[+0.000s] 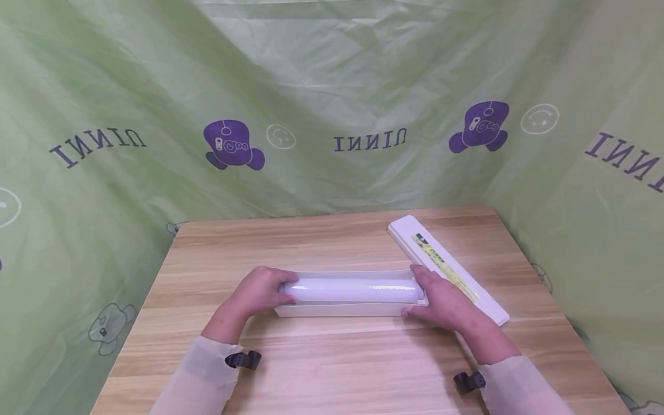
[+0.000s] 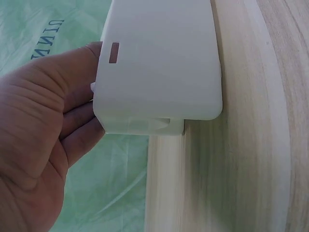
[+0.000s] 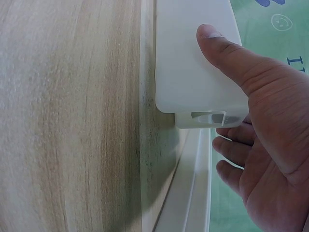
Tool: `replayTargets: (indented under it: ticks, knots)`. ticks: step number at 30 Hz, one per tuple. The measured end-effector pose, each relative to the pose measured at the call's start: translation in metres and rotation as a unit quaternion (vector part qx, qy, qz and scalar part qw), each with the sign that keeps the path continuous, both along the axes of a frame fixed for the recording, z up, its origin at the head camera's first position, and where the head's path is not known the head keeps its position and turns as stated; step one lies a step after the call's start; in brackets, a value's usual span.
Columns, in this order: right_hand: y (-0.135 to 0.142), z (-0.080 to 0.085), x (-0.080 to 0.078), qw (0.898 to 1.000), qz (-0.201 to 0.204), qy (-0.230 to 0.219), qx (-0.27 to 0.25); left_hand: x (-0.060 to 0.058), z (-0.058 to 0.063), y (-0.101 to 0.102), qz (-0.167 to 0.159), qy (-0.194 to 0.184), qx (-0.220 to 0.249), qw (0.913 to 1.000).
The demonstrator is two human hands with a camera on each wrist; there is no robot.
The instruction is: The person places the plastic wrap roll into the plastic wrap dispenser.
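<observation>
Box (image 1: pixel 342 310) sits well inside the edges of the worktop (image 1: pixel 321 369); the left hand (image 1: pixel 259 291) clamps its fingers on the roll (image 1: pixel 353 290), the right hand (image 1: pixel 441 297) on the box, beside the lid (image 1: pixel 448 268).

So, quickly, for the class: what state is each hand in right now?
Left hand: closed, holding one end of the shiny white cylindrical roll.
Right hand: closed, gripping one end of the long white rectangular box.
</observation>
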State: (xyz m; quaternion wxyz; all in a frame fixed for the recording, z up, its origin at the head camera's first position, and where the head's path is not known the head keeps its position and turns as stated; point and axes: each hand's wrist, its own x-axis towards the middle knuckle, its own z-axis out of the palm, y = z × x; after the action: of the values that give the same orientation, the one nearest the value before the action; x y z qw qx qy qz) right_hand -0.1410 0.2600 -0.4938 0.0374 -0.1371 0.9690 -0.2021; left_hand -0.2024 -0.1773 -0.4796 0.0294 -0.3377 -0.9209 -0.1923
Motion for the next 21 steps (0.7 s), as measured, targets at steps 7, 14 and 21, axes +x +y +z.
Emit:
replayTargets:
  ticks: [7,14,21]
  knots:
    - [0.0,-0.0003,0.0002,1.0,0.0,0.002,0.0,0.0013,0.0028,0.0034,-0.009,0.018,-0.032,0.9993]
    - [0.0006,-0.0005,-0.0001,1.0,0.002,0.006,-0.001,0.0009,0.004,0.0057,-0.013,0.021,-0.045,0.9987]
    - [-0.0002,-0.0003,0.0002,1.0,0.0,0.002,-0.004,-0.0007,0.0007,0.0017,0.005,-0.031,-0.02,0.9993]
